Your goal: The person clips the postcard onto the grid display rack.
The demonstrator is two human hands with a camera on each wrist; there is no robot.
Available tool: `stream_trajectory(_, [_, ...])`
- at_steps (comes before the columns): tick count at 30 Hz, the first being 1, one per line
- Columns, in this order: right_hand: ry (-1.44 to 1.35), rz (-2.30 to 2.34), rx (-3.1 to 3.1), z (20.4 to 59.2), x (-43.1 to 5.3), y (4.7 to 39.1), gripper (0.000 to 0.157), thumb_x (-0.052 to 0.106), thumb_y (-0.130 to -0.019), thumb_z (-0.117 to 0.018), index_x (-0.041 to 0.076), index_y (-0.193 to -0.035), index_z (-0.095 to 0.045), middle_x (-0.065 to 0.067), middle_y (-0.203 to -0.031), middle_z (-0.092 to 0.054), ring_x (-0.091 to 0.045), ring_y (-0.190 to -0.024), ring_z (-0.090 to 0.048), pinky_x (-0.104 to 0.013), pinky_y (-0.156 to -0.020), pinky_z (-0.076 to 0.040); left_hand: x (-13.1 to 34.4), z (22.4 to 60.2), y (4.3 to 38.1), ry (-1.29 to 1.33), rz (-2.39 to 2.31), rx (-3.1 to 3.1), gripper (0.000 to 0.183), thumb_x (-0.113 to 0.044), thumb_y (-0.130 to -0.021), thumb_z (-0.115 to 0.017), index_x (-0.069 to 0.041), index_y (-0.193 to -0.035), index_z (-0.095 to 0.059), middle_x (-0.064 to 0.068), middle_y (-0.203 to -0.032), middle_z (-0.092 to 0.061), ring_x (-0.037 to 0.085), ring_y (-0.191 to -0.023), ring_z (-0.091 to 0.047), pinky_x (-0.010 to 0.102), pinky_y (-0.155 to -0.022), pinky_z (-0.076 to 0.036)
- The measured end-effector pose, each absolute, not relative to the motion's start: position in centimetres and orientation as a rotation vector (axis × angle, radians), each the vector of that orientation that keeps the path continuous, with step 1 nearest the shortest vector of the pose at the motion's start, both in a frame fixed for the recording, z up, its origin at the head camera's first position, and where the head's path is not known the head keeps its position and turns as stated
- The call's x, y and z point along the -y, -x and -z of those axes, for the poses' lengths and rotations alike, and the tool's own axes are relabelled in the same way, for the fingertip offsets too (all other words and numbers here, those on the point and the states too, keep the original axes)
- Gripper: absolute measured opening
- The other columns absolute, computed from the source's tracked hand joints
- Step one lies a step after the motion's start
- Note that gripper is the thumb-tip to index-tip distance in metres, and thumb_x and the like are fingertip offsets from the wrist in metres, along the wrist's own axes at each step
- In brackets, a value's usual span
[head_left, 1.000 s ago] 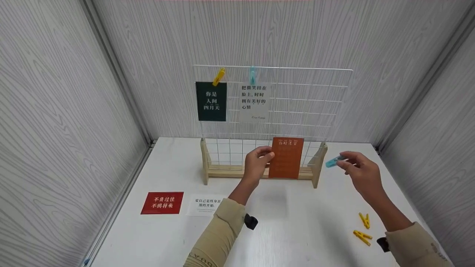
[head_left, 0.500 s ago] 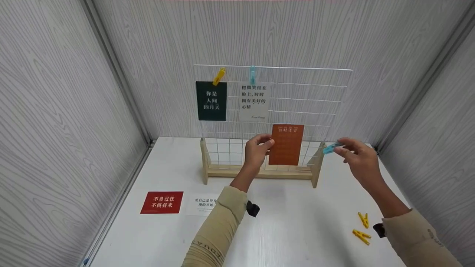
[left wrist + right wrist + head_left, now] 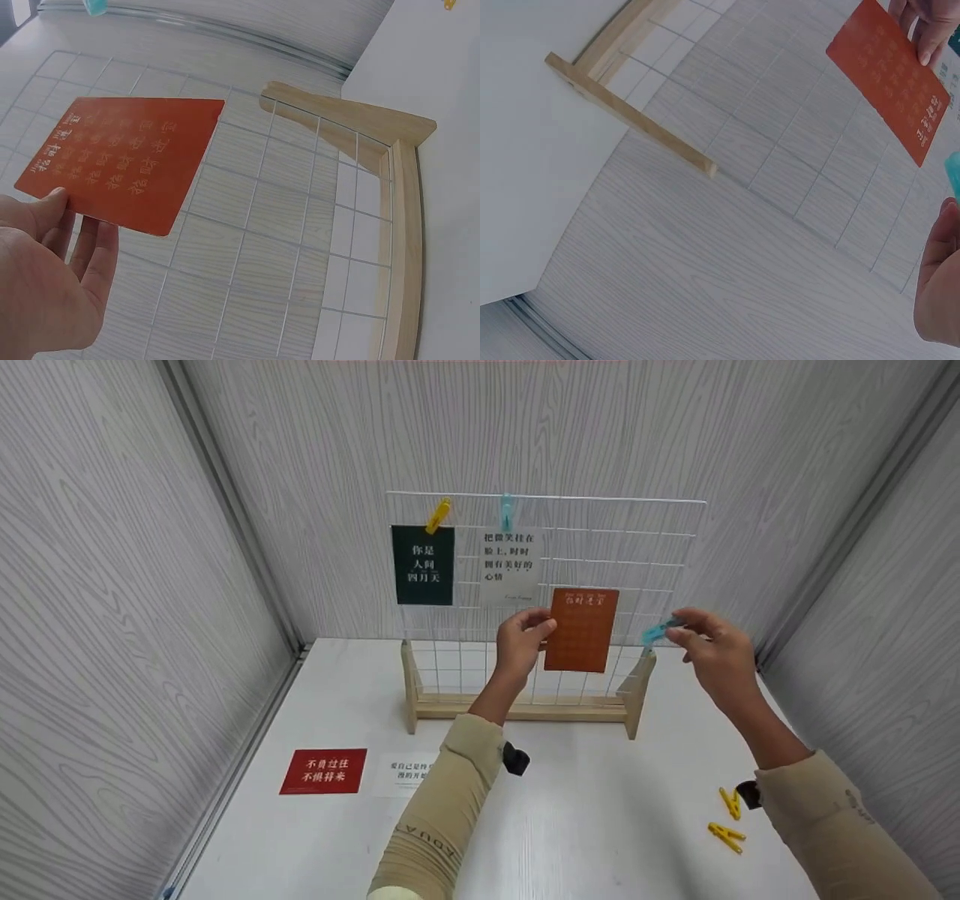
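My left hand (image 3: 521, 643) pinches an orange-red card (image 3: 581, 631) by its left edge and holds it upright in front of the white wire grid (image 3: 480, 667). The left wrist view shows the thumb on the front of the card (image 3: 127, 161) and fingers behind it. To the right of the grid, my right hand (image 3: 714, 649) pinches a light-blue clothespin (image 3: 660, 631). In the right wrist view only part of that clothespin (image 3: 954, 171) shows at the edge. A dark green card (image 3: 424, 566) hangs under a yellow clothespin (image 3: 439, 516), and a white card (image 3: 510, 566) under a blue clothespin (image 3: 507, 512).
The grid stands in a wooden base (image 3: 517, 711) on a white table (image 3: 570, 825). At the left lie a red card (image 3: 324, 771) and a white printed card (image 3: 397, 772), partly behind my left sleeve. Two yellow clothespins (image 3: 726, 837) lie at the right, near my right sleeve.
My left hand has raised the orange-red card up along the grid. My right hand has moved up and slightly left with the blue clothespin. The hanging cards stay on the grid.
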State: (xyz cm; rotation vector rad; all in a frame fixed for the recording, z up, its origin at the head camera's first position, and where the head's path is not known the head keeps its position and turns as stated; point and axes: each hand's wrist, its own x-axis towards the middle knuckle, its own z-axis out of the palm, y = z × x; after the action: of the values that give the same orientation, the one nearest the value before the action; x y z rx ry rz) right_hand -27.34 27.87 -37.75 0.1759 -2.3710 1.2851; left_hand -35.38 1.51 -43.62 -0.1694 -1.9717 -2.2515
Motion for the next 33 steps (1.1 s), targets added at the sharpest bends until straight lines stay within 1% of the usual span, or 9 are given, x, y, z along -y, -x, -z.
stream_trajectory(5, [-0.19, -1.249, 2.324, 36.6, -27.3, 28.2, 0.028, 0.028, -0.096, -0.07, 0.007, -0.116, -0.072, 0.009, -0.089, -0.066, -0.001, -0.077, -0.063, -0.015, -0.064, -0.051, -1.7, 42.6, 36.2, 0.168, 2.245, 1.967, 0.02, -0.013, -0.094, -0.071, -0.008, -0.113, -0.072, 0.007, -0.107, -0.07, 0.017, -0.092, -0.07, 0.032, -0.077, -0.059])
stream_trajectory(13, [-0.249, -1.214, 2.277, 35.3, -26.3, 29.4, 0.028, 0.025, -0.096, -0.071, 0.003, -0.113, -0.072, 0.004, -0.092, -0.069, 0.0, -0.076, -0.064, -0.012, -0.065, -0.049, -2.0, 41.4, 37.2, 0.183, 2.239, 1.934, 0.02, -0.011, -0.094, -0.071, -0.006, -0.113, -0.072, 0.009, -0.108, -0.072, 0.016, -0.093, -0.07, 0.032, -0.079, -0.058])
stream_trajectory(21, [-0.29, -1.207, 2.202, 34.1, -25.6, 31.3, 0.02, 0.016, -0.096, -0.07, -0.001, -0.106, -0.073, -0.005, -0.09, -0.07, -0.008, -0.072, -0.064, -0.014, -0.067, -0.053, -2.9, 40.0, 38.1, 0.189, 2.229, 1.933, 0.018, -0.01, -0.094, -0.071, -0.006, -0.111, -0.073, 0.007, -0.105, -0.073, 0.014, -0.091, -0.07, 0.031, -0.076, -0.059])
stream_trajectory(26, [-0.306, -1.212, 2.171, 33.2, -25.2, 32.4, 0.019, 0.015, -0.096, -0.07, -0.001, -0.105, -0.073, -0.007, -0.089, -0.07, -0.012, -0.073, -0.065, -0.013, -0.068, -0.052, -3.1, 39.3, 38.5, 0.188, 2.233, 1.92, 0.018, -0.01, -0.094, -0.071, -0.005, -0.111, -0.073, 0.009, -0.106, -0.073, 0.016, -0.092, -0.07, 0.031, -0.076, -0.058])
stream_trajectory(30, [-0.29, -1.201, 2.166, 32.6, -24.9, 33.2, 0.019, 0.015, -0.097, -0.069, -0.001, -0.105, -0.073, -0.007, -0.09, -0.069, -0.018, -0.076, -0.066, -0.014, -0.07, -0.053, -3.2, 39.1, 38.8, 0.186, 2.247, 1.892, 0.019, -0.009, -0.093, -0.071, -0.004, -0.112, -0.073, 0.011, -0.108, -0.073, 0.017, -0.091, -0.07, 0.031, -0.075, -0.059])
stream_trajectory(33, [-0.266, -1.202, 2.177, 32.1, -24.8, 33.7, 0.02, 0.016, -0.098, -0.067, -0.001, -0.107, -0.072, -0.007, -0.092, -0.069, -0.019, -0.079, -0.065, -0.016, -0.072, -0.053, -3.4, 39.0, 38.9, 0.19, 2.24, 1.894, 0.019, -0.009, -0.094, -0.071, -0.004, -0.112, -0.073, 0.011, -0.109, -0.073, 0.015, -0.091, -0.07, 0.03, -0.075, -0.058])
